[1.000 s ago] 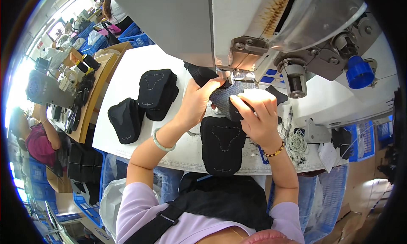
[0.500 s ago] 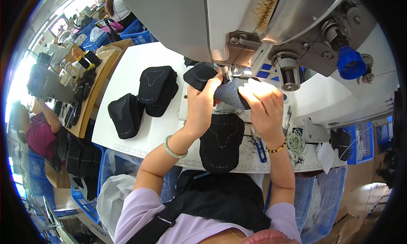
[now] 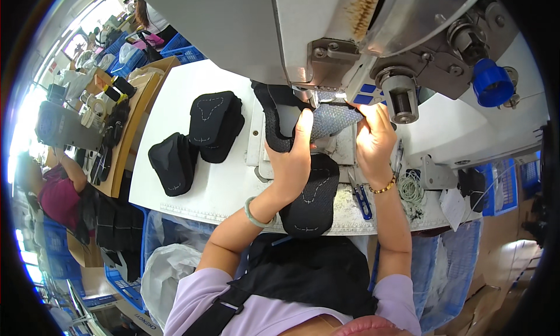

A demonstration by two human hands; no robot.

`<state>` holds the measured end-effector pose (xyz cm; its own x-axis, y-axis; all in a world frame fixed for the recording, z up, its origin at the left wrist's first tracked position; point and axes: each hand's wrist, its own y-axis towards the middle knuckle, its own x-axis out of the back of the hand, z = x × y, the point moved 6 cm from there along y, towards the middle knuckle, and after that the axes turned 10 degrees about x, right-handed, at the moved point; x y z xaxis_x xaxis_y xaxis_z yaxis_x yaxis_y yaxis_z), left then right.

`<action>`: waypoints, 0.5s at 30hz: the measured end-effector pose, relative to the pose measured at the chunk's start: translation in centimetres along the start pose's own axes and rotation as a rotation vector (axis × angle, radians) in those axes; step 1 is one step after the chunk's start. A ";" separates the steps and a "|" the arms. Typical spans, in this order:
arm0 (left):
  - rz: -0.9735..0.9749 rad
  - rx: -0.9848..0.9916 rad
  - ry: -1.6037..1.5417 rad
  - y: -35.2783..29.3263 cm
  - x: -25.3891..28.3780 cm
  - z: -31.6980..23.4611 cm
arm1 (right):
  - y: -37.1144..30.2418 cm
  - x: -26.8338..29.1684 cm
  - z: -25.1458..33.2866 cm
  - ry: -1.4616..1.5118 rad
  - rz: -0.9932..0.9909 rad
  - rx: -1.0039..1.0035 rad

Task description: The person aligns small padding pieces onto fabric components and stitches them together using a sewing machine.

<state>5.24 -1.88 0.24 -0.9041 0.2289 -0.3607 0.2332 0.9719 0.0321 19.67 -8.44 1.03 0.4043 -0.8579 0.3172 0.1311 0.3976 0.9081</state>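
Under the presser foot (image 3: 315, 98) of a sewing machine (image 3: 230, 26) lies a black-and-grey fabric piece (image 3: 335, 122), its black part curling up on the left. My left hand (image 3: 290, 164) grips the piece from below, thumb pressed on top close to the foot. At its right tip, my right hand (image 3: 375, 142) pinches the grey mesh edge. Partly beneath my left wrist, a black padded panel (image 3: 309, 206) with a light stitched outline lies at the table's front edge. Left of my hands sit a stack of similar panels (image 3: 214, 126) and a smaller stack (image 3: 171, 164).
Blue-handled thread snips (image 3: 364, 203) and a coil of pale cord (image 3: 410, 190) lie right of the panel on the white table (image 3: 175, 111). A blue knob (image 3: 491, 82) juts from the machine head. Blue crates flank my lap; a co-worker (image 3: 61, 187) sits at far left.
The fabric piece has turned, its black part now opened out to the left. My left hand has shifted right and down; my right fingers have moved out to the tip of the piece.
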 end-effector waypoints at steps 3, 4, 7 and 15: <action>0.168 -0.142 0.109 -0.1 0.5 -0.2 | 0.2 -0.3 -0.1 -0.009 -0.005 0.001; 0.235 -0.268 0.171 -0.1 0.9 -0.1 | 0.2 -0.3 -0.1 -0.010 -0.007 0.001; 0.657 0.178 -0.268 1.4 1.9 1.2 | 0.0 -0.3 -0.8 0.019 -0.038 -0.030; 0.498 0.421 -0.119 4.8 1.8 0.7 | 0.0 -0.4 -0.5 0.068 -0.093 -0.080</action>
<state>4.98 3.15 -0.91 -0.6124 0.6140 -0.4979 0.7546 0.6417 -0.1368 19.92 -7.90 0.79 0.4471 -0.8693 0.2110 0.2414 0.3444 0.9073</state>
